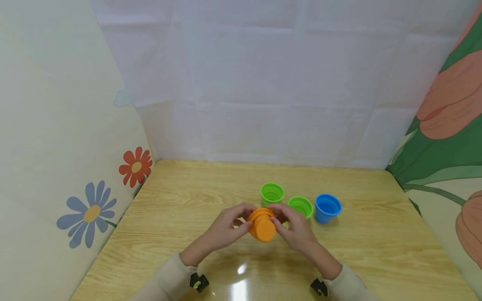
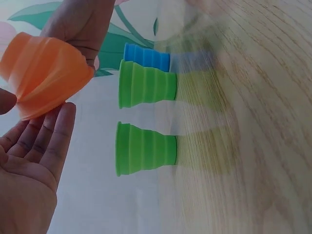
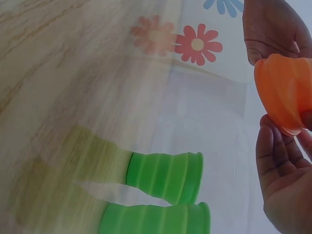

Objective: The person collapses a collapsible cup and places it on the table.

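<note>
An orange collapsible cup is held above the table between both hands, tipped so that its round base faces me. My left hand pinches its left side, thumb on the cup wall and fingers at the rim. On the opposite side my right hand grips it the same way. In the left wrist view the soft orange wall looks creased and bent out of round. Just beyond the hands stand two green ribbed cups, one farther back and one nearer, both upright.
To the right of the green cups stands a blue ribbed cup, mouth up. All three rest on a glossy wood-grain table. A white cloth hangs behind, and flower-patterned panels flank both sides.
</note>
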Available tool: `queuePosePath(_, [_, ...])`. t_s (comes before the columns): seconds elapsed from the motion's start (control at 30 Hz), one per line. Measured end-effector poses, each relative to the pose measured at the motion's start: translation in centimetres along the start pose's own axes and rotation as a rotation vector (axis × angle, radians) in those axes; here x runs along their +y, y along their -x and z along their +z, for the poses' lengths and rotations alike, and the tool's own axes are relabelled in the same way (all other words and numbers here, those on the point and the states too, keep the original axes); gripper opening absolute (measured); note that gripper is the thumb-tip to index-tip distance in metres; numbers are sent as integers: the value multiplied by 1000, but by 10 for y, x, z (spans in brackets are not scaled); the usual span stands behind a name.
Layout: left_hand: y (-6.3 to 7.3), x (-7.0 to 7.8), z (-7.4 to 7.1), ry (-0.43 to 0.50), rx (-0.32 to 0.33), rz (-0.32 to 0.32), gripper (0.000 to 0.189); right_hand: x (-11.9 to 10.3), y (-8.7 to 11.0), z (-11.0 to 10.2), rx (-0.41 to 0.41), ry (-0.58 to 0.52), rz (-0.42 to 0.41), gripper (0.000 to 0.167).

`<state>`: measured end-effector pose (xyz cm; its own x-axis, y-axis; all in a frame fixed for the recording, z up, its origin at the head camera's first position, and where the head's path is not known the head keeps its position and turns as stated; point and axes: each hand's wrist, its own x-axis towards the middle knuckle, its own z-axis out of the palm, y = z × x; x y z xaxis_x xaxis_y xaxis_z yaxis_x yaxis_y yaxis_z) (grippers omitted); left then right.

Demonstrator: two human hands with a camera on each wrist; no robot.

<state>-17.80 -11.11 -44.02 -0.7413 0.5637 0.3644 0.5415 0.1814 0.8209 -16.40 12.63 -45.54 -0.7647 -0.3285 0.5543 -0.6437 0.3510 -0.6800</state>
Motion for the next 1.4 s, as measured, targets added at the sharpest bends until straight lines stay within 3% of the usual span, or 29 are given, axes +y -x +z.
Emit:
queuePosePath(0.13, [0, 2, -1, 61, -6, -52, 22, -2, -1, -2, -16, 4, 25, 22])
queuePosePath(0.3, [-2, 0, 0, 104, -36, -67, 20, -2, -2, -3, -44, 40, 6, 19])
queuePosePath(0.5, [-2, 0, 0, 51, -37, -65, 20, -3, -2, -3, -46, 49, 10, 18])
queuePosePath(0.67, [-1, -1, -2, 22, 11, -54, 20, -1, 0, -6, -57, -53, 78, 21])
queuePosePath(0.83, [-1, -1, -4, 108, 68, -39, 19, 1, 2, -8, -73, -192, 102, 30])
queuePosePath(0.97, [-1, -1, -5, 148, 66, -35, 20, 0, 2, -9, -80, -249, 119, 31])
queuePosePath(1.23, [-3, 0, -3, 129, -6, -51, 29, -3, 0, -11, -103, -148, 173, 27])
queuePosePath(1.4, [-4, 0, -3, 147, -43, -100, 28, -4, -4, -12, -106, -108, 124, 27])
